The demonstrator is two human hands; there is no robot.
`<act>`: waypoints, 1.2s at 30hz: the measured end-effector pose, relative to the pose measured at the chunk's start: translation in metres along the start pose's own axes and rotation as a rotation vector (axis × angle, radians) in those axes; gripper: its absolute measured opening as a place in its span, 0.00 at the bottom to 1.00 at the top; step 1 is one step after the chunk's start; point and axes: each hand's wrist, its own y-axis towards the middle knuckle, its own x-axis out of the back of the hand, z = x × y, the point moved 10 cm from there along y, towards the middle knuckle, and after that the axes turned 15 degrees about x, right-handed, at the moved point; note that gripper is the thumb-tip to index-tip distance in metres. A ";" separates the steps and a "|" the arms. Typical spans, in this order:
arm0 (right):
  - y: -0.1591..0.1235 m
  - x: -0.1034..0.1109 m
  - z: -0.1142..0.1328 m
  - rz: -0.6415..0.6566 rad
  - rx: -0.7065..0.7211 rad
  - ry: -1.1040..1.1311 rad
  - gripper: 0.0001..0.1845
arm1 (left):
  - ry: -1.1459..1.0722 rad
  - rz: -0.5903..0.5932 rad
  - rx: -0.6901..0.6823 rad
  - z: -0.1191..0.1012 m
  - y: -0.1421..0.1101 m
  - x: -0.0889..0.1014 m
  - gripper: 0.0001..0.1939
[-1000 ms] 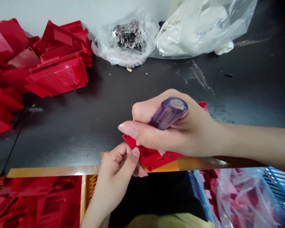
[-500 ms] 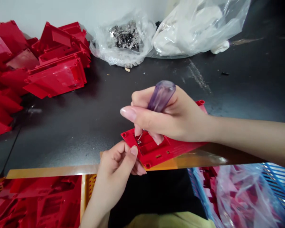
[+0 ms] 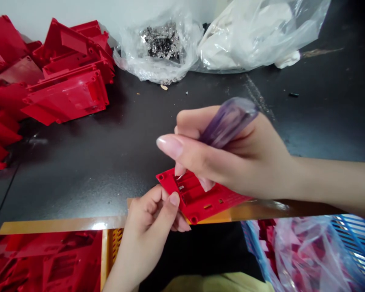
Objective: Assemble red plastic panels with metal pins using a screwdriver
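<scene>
Far left: a heap of red plastic housings point(image 3: 67, 99) lies on the black tabletop point(image 3: 79, 178), the pieces tilted one over another.
Front left: a crate point(image 3: 117, 243) with orange-yellow walls, and red plastic parts point(image 3: 48, 259) fill it.
Left hand point(image 3: 147, 221): its grip is closed, thumb and fingers clamped on the edge of the panel.
Middle: the red plastic panel point(image 3: 200, 200) is held between both hands, over the front edge of the tabletop.
Back middle: a clear plastic bag point(image 3: 130, 67) contains a mass of small silver metal parts point(image 3: 161, 42).
Right hand point(image 3: 246, 162): its grip is closed around a purple tool handle point(image 3: 228, 121), and the fingers are just above the panel — the tool's tip is hidden.
Back right: a second clear bag point(image 3: 304, 24) contains white items point(image 3: 246, 40).
Front right: a blue basket point(image 3: 353, 239) carries a plastic bag point(image 3: 301, 255) with red parts inside.
</scene>
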 end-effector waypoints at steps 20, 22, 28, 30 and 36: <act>-0.001 -0.007 -0.011 0.092 -0.084 -0.029 0.23 | -0.013 0.012 -0.009 -0.001 0.001 -0.001 0.15; -0.001 -0.006 -0.010 0.108 -0.059 -0.044 0.22 | -0.003 0.006 -0.014 -0.001 0.001 0.000 0.15; 0.004 0.007 -0.021 0.006 -0.137 0.094 0.19 | 0.026 -0.011 0.007 -0.002 0.001 0.000 0.17; 0.006 0.016 -0.019 -0.059 -0.152 0.152 0.22 | 0.025 -0.021 0.012 -0.001 0.000 0.001 0.17; 0.002 0.001 -0.006 0.062 -0.138 0.232 0.26 | 0.036 -0.046 0.010 0.002 0.001 0.004 0.16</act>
